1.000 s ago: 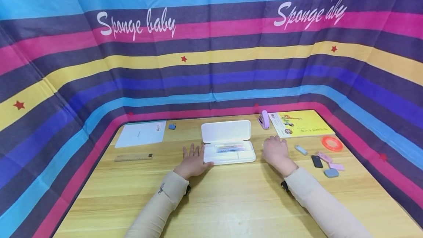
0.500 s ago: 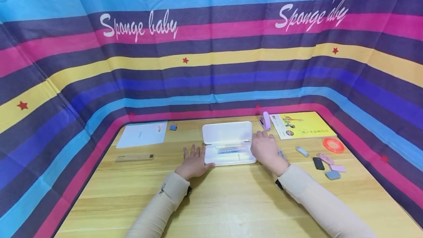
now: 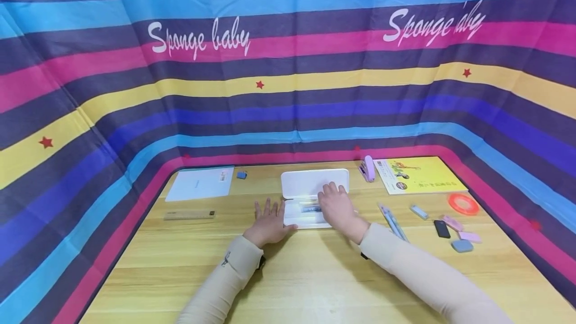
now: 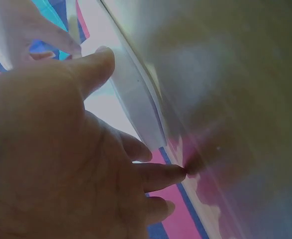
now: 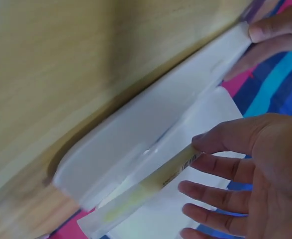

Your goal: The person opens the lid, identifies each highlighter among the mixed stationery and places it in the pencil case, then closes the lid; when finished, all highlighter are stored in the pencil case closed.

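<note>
white case, centre of head view: right part hidden behind right grip. pale stick, lower centre of right wrist view: fine print too small to read. left grip, left wrist view: cut off by left and lower edges. yellow book, right side of head view: small lettering illegible. left sleeve, right sleeve, same frame: cut off below.

Striped cloth backdrop on three sides of wood-grain table. Red stars, white "Sponge baby" lettering. I see tabletop glare.
</note>
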`<state>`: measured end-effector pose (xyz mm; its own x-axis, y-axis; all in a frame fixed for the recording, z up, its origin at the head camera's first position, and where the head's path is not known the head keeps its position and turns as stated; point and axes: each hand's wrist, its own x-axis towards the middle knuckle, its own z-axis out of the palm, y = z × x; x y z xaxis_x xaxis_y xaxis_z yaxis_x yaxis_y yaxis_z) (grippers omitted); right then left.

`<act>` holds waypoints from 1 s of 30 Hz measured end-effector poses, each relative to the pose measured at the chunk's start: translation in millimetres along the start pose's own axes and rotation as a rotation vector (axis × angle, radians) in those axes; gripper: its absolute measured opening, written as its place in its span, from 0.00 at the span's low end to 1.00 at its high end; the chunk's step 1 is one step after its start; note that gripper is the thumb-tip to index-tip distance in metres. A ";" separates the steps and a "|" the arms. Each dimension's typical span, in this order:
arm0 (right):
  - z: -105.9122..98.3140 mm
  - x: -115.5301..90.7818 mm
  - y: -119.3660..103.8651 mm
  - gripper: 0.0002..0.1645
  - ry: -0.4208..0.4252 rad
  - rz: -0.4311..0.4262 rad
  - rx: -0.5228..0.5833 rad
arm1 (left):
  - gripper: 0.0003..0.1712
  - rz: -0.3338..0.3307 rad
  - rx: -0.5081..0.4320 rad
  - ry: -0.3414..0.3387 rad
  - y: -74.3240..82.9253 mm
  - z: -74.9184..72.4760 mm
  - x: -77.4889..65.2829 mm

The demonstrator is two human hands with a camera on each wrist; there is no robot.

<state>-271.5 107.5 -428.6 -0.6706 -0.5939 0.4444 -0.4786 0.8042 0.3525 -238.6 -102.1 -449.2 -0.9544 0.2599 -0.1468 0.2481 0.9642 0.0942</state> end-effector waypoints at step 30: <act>13.6 11.1 -17.2 0.08 -0.182 -0.009 0.059 | 0.49 0.004 -0.001 0.011 1.1 -1.9 -1.4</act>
<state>-278.4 87.4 -440.9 -0.7552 -0.5911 0.2834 -0.5136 0.8021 0.3046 -237.3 -101.5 -447.1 -0.9551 0.2636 -0.1356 0.2522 0.9629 0.0956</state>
